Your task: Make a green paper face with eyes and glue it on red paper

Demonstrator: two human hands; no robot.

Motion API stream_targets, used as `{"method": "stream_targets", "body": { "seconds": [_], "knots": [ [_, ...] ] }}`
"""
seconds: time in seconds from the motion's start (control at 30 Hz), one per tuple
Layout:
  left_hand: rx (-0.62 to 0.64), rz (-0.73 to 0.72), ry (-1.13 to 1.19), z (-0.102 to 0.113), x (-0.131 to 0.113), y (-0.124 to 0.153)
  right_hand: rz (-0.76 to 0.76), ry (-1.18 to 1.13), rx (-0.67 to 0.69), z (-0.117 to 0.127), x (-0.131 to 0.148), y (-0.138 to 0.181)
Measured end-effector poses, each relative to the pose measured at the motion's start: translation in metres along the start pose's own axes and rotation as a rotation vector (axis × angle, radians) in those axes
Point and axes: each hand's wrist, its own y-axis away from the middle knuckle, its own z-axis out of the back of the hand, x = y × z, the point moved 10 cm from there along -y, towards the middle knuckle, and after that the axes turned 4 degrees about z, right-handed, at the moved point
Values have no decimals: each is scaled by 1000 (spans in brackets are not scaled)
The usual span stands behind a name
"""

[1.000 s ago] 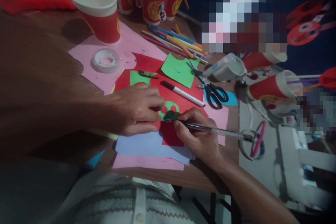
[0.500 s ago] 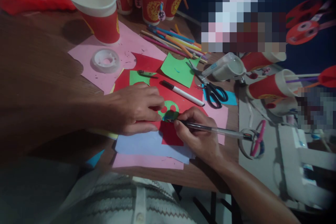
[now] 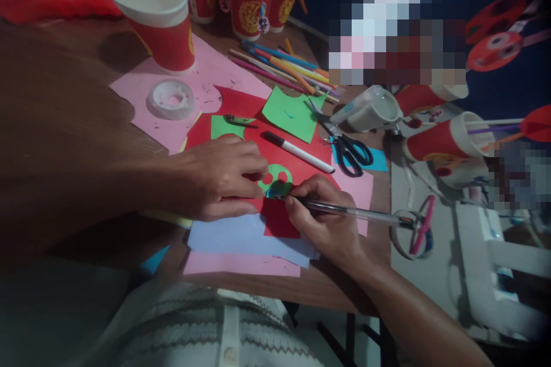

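In the middle of the head view, a small green paper cutout (image 3: 275, 171) with two round holes lies on red paper (image 3: 282, 223). My left hand (image 3: 224, 175) rests on the papers from the left, fingers stretched out, with fingertips at the cutout's edge. From the right, my right hand (image 3: 327, 223) is closed around a clear-barrelled pen (image 3: 365, 215). The pen's tip meets the cutout's lower edge, where blue and dark marks show. Above both hands lie a white marker (image 3: 301, 153) with a black cap and black-handled scissors (image 3: 350, 155).
Behind the papers stand red paper cups (image 3: 172, 40), some holding sticks. A tape roll (image 3: 171, 98), coloured sticks (image 3: 286, 69) and a green sheet (image 3: 295, 114) lie on the wooden table (image 3: 86, 80). White and pink sheets (image 3: 241, 264) lie near the front edge.
The whole view has shifted very slightly to the left. Both hands keep their places on the paper, and the pen stays at the cutout with no clear movement.
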Motion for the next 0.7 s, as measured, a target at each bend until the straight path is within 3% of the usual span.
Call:
{"method": "stream_targets", "body": {
  "seconds": [0.37, 0.7],
  "knots": [
    [75, -8, -70, -2, -5, -1, -23, -5, -5, -1, -2, 1],
    [62, -3, -59, -2, -5, -1, 10, 16, -14, 1, 1, 0]
  ]
}}
